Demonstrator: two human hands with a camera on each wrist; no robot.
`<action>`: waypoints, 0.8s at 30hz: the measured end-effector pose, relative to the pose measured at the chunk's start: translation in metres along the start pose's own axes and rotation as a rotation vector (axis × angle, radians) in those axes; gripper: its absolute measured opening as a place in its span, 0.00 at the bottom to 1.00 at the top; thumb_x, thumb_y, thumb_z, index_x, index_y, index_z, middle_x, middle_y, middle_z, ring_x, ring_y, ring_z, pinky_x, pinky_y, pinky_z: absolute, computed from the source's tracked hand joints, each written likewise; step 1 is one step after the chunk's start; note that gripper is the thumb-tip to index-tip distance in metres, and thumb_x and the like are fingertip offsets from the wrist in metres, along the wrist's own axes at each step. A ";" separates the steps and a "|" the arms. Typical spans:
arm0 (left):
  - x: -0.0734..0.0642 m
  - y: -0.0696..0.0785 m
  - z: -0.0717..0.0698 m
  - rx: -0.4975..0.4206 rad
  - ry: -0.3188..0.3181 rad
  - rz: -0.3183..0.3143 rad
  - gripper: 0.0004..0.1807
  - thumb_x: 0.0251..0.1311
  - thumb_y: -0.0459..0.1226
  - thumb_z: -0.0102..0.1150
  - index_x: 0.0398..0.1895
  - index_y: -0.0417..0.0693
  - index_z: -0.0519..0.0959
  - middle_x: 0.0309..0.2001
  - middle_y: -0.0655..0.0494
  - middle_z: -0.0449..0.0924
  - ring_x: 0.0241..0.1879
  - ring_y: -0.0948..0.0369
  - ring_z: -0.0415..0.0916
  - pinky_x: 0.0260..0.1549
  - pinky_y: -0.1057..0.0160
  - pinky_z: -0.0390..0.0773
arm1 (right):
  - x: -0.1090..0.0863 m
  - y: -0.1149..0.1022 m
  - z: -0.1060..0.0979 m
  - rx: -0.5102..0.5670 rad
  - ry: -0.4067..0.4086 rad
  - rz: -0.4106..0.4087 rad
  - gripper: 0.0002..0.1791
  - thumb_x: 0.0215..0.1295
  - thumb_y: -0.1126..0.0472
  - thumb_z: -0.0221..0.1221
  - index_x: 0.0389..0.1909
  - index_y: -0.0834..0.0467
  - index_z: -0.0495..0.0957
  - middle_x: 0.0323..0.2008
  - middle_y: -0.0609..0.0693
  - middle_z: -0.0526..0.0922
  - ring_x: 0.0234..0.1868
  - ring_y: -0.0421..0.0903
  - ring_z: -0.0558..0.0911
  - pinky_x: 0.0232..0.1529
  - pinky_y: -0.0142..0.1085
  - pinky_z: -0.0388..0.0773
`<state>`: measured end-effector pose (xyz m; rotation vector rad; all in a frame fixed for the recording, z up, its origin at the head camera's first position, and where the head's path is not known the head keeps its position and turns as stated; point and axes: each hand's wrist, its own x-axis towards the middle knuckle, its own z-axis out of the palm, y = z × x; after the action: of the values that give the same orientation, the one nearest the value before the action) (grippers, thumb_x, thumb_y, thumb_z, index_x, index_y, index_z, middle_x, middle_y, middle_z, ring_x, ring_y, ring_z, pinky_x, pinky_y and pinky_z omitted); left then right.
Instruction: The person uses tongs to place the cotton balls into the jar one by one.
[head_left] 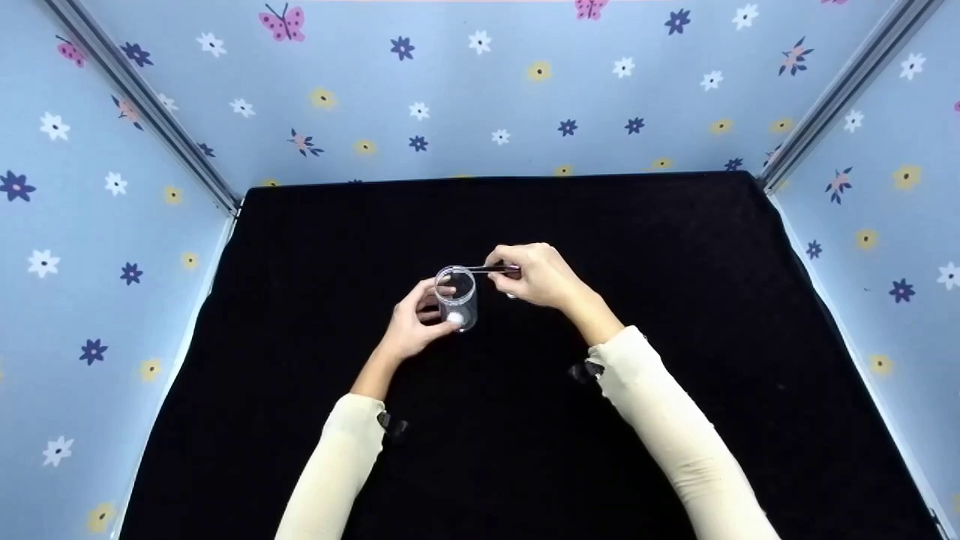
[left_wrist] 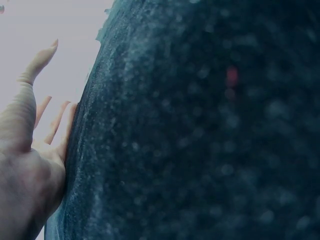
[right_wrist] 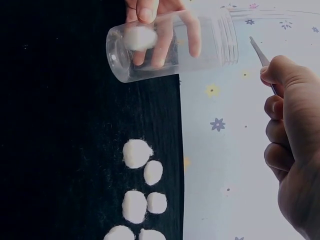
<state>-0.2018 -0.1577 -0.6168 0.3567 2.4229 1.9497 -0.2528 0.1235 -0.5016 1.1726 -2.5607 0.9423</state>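
Observation:
A clear screw-neck plastic jar [head_left: 469, 302] stands on the dark cloth in the head view, its open mouth facing up. My left hand [head_left: 414, 319] grips the jar from the left, thumb on the near side and fingers behind. Inside, near the base, lies one white cotton ball [right_wrist: 140, 38]. My right hand [head_left: 536, 275] pinches a pair of tweezers [right_wrist: 259, 54], whose tips point toward the jar's mouth; nothing shows between them. The left wrist view shows the left hand [left_wrist: 32, 165] at its edge, but the jar cannot be made out there.
Several loose cotton balls [right_wrist: 136, 153] lie on the black cloth [head_left: 600, 435], mostly hidden by the right hand in the head view. Pale blue flowered panels [head_left: 465, 82] surround the table at the back and both sides.

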 end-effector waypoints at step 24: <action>0.000 0.000 0.000 -0.011 -0.003 0.009 0.43 0.55 0.26 0.85 0.75 0.42 0.78 0.66 0.39 0.89 0.64 0.47 0.88 0.66 0.45 0.91 | -0.008 0.015 -0.011 -0.004 0.061 0.027 0.08 0.72 0.60 0.70 0.48 0.57 0.89 0.25 0.54 0.84 0.25 0.47 0.78 0.33 0.44 0.80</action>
<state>-0.2023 -0.1580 -0.6168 0.3710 2.4122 1.9635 -0.2595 0.1424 -0.5026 1.0943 -2.5355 0.9633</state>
